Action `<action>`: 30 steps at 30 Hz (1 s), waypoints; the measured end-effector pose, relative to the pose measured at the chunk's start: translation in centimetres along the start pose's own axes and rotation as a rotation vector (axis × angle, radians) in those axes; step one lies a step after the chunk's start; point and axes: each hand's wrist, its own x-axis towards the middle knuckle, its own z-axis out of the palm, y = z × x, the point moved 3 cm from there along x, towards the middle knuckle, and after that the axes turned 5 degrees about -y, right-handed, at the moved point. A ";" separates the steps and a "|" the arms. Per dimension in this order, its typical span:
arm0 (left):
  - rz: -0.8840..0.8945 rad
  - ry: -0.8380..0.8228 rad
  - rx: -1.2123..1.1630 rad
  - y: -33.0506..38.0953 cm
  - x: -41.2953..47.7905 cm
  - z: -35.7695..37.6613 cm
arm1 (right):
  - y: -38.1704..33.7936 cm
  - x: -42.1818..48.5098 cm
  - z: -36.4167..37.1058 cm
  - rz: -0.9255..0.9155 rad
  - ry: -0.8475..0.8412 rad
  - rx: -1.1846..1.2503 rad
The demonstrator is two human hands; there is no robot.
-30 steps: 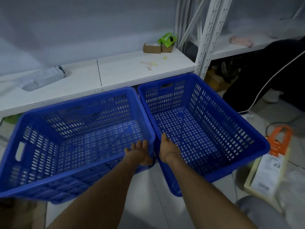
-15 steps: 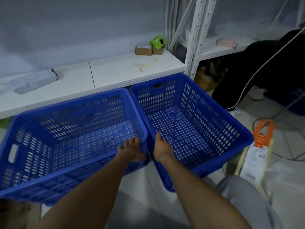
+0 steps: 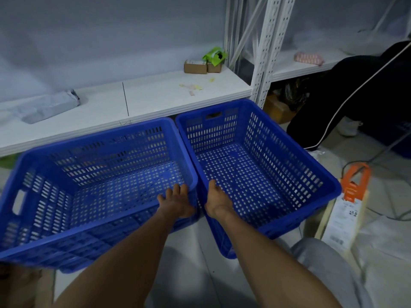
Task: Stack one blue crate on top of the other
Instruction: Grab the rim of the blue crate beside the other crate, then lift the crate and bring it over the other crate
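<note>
Head view: two perforated blue plastic crates, left crate [image 3: 93, 185] and right crate [image 3: 251, 165], side by side on the floor, unstacked. Left hand [image 3: 176, 204] clamped on left crate's near corner; right hand [image 3: 216, 202] gripping right crate's rim. Lifting and stacking not yet done.

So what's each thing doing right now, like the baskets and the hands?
Left blue crate: empty, upright, not stacked.
Right blue crate: empty, upright, beside the other.
Left hand: gripping the left crate's near corner.
Right hand: gripping the right crate's near rim.
Cardboard boxes: closed, on the shelf.
Grey parcel: sealed, lying flat.
</note>
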 end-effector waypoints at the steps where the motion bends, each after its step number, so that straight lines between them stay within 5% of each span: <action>1: -0.002 0.002 0.002 0.1 -0.1 -0.1 | 0.1 0.1 0.0 0.000 0.000 0.005; 6: -0.022 0.014 0.013 0.3 -0.2 0.0 | 0.2 -0.2 -0.2 0.046 -0.091 0.044; 12: -0.051 0.046 -0.117 0.6 -0.3 -0.5 | 2.1 -1.3 -1.6 0.277 -0.127 0.428; 17: 0.079 0.555 -0.585 3.2 -1.3 -1.4 | 6.0 -2.3 -4.7 0.415 0.038 0.467; 19: 0.107 0.632 -0.718 5.1 -2.1 -1.5 | 7.5 -3.1 -5.7 0.473 0.074 0.502; 25: -0.113 0.331 -1.037 10.1 -2.2 0.0 | 11.0 -5.1 -7.4 0.581 0.286 0.611; 30: -0.214 0.267 -1.056 11.9 -2.9 0.6 | 13.5 -7.4 -7.4 0.687 0.623 0.761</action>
